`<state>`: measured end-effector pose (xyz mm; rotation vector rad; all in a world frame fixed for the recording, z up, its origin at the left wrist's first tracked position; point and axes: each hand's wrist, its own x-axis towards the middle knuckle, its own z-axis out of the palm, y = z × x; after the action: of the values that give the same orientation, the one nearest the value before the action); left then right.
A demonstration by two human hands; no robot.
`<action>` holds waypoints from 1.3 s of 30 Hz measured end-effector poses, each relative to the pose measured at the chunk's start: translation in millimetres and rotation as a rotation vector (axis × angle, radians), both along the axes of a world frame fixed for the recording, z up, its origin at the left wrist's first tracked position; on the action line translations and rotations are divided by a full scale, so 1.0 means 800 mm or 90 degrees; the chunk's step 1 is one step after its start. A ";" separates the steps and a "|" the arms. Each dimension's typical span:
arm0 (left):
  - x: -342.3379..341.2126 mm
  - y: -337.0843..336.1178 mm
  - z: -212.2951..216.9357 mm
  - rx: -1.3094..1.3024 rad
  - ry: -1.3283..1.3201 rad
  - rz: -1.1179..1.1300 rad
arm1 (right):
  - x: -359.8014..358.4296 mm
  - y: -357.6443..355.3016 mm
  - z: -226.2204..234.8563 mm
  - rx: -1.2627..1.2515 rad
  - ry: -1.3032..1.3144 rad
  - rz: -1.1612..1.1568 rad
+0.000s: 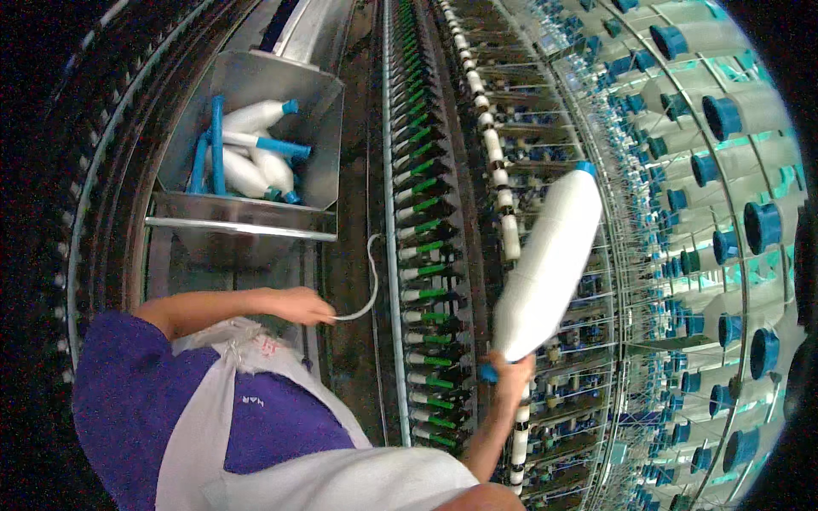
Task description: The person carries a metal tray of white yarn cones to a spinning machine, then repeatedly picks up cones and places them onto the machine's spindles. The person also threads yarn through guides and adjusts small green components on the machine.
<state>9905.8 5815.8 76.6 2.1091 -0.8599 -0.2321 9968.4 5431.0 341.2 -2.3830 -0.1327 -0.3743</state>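
My right hand [511, 375] grips the lower blue end of a large white yarn bobbin [550, 264], which points up and to the right in front of the spinning frame. My left hand [298, 305] is closed on the end of a thin curved metal hook [371, 281] that rises toward a metal bin. Purple sleeves and a white apron fill the lower left.
A metal bin [247, 204] at upper left holds several white bobbins on blue tubes [256, 153]. A row of green-tipped spindles [422, 255] runs up the middle. Many white bobbins with blue caps [724, 170] hang in rows on the right.
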 end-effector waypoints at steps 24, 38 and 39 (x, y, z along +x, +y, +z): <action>-0.088 0.289 -0.029 0.398 -0.154 0.606 | 0.056 -0.093 0.128 -0.824 -0.095 -0.236; -0.057 0.291 -0.048 0.323 0.111 0.546 | 0.255 0.622 -0.434 -0.567 0.139 0.937; -0.055 0.291 -0.046 0.353 0.173 0.512 | 0.244 0.666 -0.485 -0.610 0.182 1.015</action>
<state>9861.5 6048.7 39.6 2.6643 0.2835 -0.3355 10163.7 5963.6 -47.0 -2.2020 -2.2216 0.9569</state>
